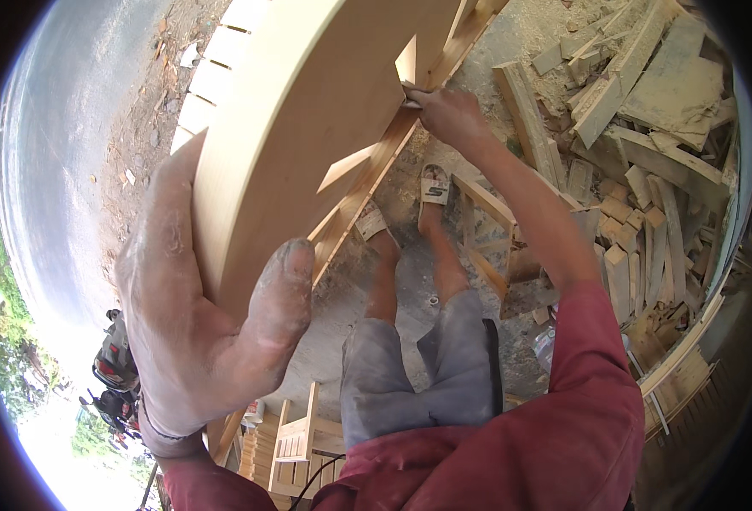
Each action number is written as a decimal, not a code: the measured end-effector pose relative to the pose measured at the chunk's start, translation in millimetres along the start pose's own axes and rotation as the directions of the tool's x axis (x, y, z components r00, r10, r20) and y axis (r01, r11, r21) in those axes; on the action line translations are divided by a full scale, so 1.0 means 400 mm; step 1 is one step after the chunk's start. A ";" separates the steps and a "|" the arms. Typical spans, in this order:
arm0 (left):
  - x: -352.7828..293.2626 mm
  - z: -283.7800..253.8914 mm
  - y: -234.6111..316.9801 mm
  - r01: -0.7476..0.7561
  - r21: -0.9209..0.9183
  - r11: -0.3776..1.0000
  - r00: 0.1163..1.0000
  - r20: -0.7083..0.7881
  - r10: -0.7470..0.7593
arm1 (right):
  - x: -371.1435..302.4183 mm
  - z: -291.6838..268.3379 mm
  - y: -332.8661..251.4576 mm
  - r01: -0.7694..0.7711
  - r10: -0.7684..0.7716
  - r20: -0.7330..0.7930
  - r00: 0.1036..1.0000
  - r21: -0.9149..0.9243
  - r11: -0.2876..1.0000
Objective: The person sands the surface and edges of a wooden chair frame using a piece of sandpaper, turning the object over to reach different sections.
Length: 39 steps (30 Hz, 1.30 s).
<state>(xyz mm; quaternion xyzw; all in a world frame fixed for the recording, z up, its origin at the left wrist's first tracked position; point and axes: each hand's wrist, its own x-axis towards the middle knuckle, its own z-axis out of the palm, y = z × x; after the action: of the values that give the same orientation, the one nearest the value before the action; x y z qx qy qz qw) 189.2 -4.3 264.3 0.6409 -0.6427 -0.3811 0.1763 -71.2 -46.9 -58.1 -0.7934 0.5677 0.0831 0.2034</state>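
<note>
A pale wooden furniture piece (316,136) with a wide smooth panel and slats along its side fills the upper middle. Close to the camera, my left hand (214,298) is closed over the panel's near end, its thumb on one face and its fingers on the other. The skin looks dusty. My right hand (452,119) reaches up to the slatted edge, fingers pinched together at the corner of an opening between slats. Something small and pale shows at those fingertips; I cannot make out what it is.
A heap of wood offcuts (640,213) and sawdust covers the right side. A small wooden frame (486,230) stands by my sandalled feet. Below left are a slatted wooden piece (295,439) and a parked motorbike (116,366). A paved road (77,145) runs along the left.
</note>
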 end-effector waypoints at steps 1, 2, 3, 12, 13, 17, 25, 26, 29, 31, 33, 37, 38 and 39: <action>-0.003 -0.001 -0.008 -0.022 0.030 0.999 1.000 -0.004 0.022 | -0.008 -0.008 -0.013 0.023 -0.023 -0.021 1.000 -0.014 1.000; -0.007 -0.007 -0.015 -0.048 0.061 0.997 0.999 -0.013 0.049 | -0.024 -0.016 -0.035 -0.016 0.017 0.018 1.000 -0.025 1.000; -0.013 -0.015 -0.023 -0.087 0.095 0.992 0.996 0.002 0.087 | -0.054 -0.024 -0.055 -0.055 0.058 0.056 0.997 -0.038 0.998; -0.034 0.010 -0.038 -0.221 0.224 0.949 0.966 -0.081 0.244 | -0.024 -0.009 -0.041 0.026 -0.026 0.000 1.000 -0.045 0.999; -0.016 0.016 -0.047 -0.223 0.195 0.955 0.970 -0.056 0.238 | -0.057 0.009 -0.013 0.001 0.002 0.035 0.999 -0.080 0.997; -0.028 0.011 -0.020 -0.148 0.247 0.958 0.979 -0.104 0.178 | 0.005 -0.007 -0.040 0.042 -0.040 0.067 0.997 -0.036 0.998; 0.013 0.045 -0.037 -0.154 0.155 0.976 0.982 -0.088 0.169 | -0.042 -0.038 0.016 -0.032 0.041 0.081 0.996 -0.107 0.994; -0.011 0.033 -0.019 -0.121 0.152 0.981 0.984 -0.109 0.139 | -0.011 -0.037 -0.009 0.022 -0.021 0.018 1.000 -0.081 0.996; -0.042 0.002 -0.016 -0.051 0.227 0.973 0.990 -0.119 0.080 | -0.018 -0.026 -0.028 0.074 -0.071 0.089 0.994 -0.036 0.997; -0.035 0.000 -0.025 -0.065 0.287 0.956 0.992 -0.084 0.093 | -0.045 -0.027 -0.014 0.075 -0.074 0.051 0.996 -0.010 0.997; -0.027 0.008 -0.026 -0.078 0.267 0.960 0.989 -0.101 0.109 | -0.049 -0.016 -0.001 0.094 -0.094 0.000 0.996 -0.026 0.995; -0.049 0.017 -0.024 -0.033 0.332 0.943 0.980 -0.175 0.096 | -0.023 0.002 -0.007 0.094 -0.092 0.026 0.995 -0.103 0.990; -0.055 0.008 -0.022 -0.028 0.347 0.937 0.982 -0.168 0.092 | -0.034 0.008 -0.001 0.107 -0.105 0.018 0.994 -0.080 0.991; -0.067 -0.001 -0.017 -0.017 0.360 0.933 0.984 -0.161 0.080 | -0.045 0.015 0.003 0.123 -0.123 0.009 0.992 -0.057 0.991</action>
<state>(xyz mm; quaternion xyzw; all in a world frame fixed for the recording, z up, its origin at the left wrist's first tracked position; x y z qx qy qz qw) 197.2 21.9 266.8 0.6767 -0.6991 -0.1965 0.1213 -77.7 -29.0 -57.4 -0.8321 0.5145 0.0890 0.1871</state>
